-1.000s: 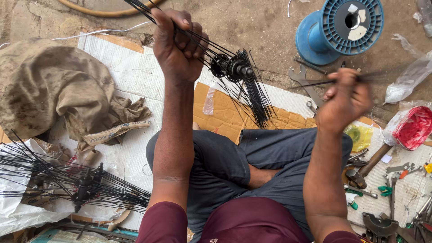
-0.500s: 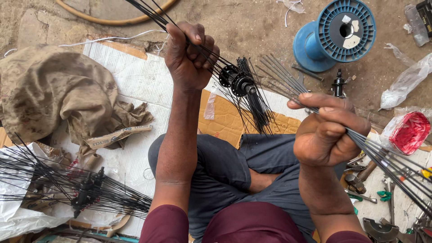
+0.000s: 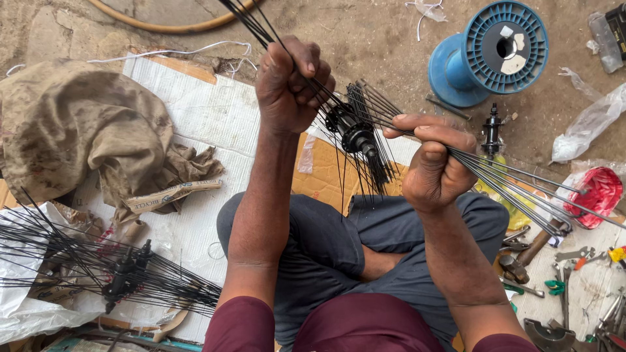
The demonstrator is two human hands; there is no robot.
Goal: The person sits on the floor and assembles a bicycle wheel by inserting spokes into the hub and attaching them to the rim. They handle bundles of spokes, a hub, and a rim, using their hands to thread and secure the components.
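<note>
My left hand (image 3: 291, 85) is raised and closed around a bunch of black spokes that run up past the top edge. These spokes hang from a black wheel hub (image 3: 352, 130), which dangles just right of that hand with more spokes fanning downward. My right hand (image 3: 435, 163) grips a separate bundle of loose spokes (image 3: 521, 189) that stick out to the lower right. Its fingertips point toward the hub.
A blue spool (image 3: 489, 49) lies at the upper right beside a bare hub (image 3: 492, 133). A red container (image 3: 596, 195) and scattered tools (image 3: 554, 280) are at the right. A second spoked hub (image 3: 124, 274) rests at the lower left, a dirty cloth (image 3: 78, 124) at the left.
My right hand has taken up a bundle of spokes and moved left toward the hub. My left hand has shifted slightly right with the hub still hanging from it.
</note>
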